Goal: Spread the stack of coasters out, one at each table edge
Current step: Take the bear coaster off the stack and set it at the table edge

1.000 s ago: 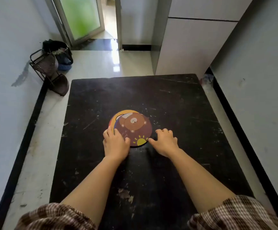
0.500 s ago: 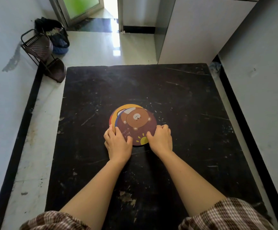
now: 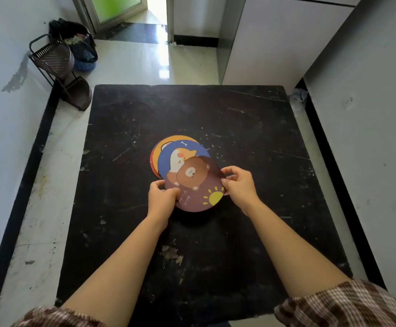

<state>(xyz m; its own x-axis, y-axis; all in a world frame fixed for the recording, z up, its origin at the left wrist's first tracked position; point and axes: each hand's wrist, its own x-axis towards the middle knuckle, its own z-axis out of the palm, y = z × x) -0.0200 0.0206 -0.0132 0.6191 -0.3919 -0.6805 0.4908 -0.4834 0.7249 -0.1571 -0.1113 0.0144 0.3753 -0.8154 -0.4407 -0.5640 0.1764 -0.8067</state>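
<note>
A black table (image 3: 251,138) fills the middle of the frame, scuffed and scratched, with all four of its edges in view and wide bare surface on every side of the coasters. The stack of coasters (image 3: 168,149) sits near the centre of the table, fanned so that an orange one, a red sliver and a blue one with a dog picture show behind each other. The top coaster (image 3: 197,185), brown with a bear and a yellow sun, is drawn toward the lower part of the frame and overlaps the blue one. The left hand (image 3: 161,199) pinches its left rim, thumb on top and fingers curled under. The right hand (image 3: 239,185) grips its right rim, fingers closed around the edge. Whether the brown coaster is clear of the stack or resting on it cannot be told. Pale floor runs along the left and far sides of the table; a grey wall stands close along the right. In the upper left of the frame a dark wire rack (image 3: 57,64) leans by the wall near the table's far left corner, with a blue basket (image 3: 83,60) behind it. A white cabinet (image 3: 275,38) stands beyond the far right edge.
</note>
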